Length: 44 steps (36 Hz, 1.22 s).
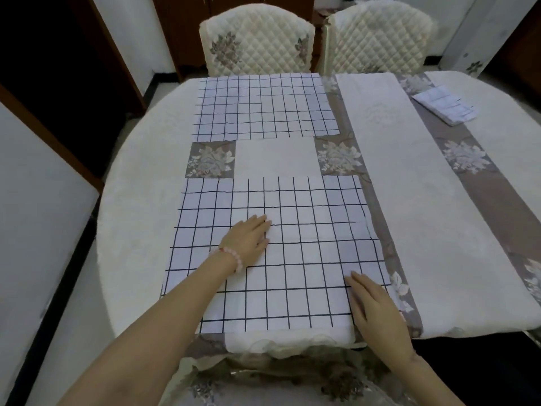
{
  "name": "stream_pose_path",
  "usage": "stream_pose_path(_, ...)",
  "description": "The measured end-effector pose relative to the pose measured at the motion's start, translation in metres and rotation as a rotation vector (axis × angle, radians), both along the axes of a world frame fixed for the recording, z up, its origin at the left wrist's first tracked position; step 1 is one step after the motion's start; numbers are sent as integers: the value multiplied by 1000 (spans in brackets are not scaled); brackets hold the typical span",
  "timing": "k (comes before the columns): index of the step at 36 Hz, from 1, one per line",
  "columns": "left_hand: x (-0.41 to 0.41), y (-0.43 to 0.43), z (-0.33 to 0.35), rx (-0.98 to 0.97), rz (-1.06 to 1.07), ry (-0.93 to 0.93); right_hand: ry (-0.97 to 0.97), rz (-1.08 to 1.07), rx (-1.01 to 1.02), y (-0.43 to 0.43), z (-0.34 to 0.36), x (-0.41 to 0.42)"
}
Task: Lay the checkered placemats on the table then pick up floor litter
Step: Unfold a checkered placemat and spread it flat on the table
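Currently your left hand (248,240) lies flat, fingers straight and together, pressing the middle-left of the near placemat (307,259), with a pink bead bracelet (234,254) on its wrist. Your right hand (377,312) rests palm down, fingers straight, on that mat's lower right corner; neither hand grips anything. This checkered mat is spread across the lower centre of the bench (409,200). Above it, apart, the far placemat (263,109) lies flat below a quilted chair (257,39), with a second chair (377,36) at its right. At upper right sits a folded placemat (445,105).
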State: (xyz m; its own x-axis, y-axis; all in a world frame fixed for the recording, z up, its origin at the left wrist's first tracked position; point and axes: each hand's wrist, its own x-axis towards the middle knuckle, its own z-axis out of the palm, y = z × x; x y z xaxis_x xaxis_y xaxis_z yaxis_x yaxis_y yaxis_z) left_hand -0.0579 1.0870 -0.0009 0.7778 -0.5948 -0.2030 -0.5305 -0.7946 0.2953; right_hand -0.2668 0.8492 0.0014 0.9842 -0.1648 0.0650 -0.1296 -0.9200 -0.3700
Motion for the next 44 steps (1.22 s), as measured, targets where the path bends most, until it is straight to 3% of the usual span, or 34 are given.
stream_pose_path(3, 14, -1, -3, 100, -21, -22, 17, 37, -62, -3, 0, -4)
stream_pose_path(11, 29, 7, 3, 149, -32, -14, 51, 72, -166, -8, -1, -15)
stream_pose_path(23, 28, 9, 15, 142, -39, 71, 36, 63, -150, -9, -2, -16)
stream_pose_path(32, -54, 70, 13, -33, 134, -54, -1, 64, -118, -7, -3, -16)
stream_pose_path(38, -105, 111, -3, 131, 119, -34, -18, 73, -130, -8, -7, -17)
stream_pose_path(44, -119, 131, 8, 170, 144, 16, 49, 68, -62, -8, -3, -16)
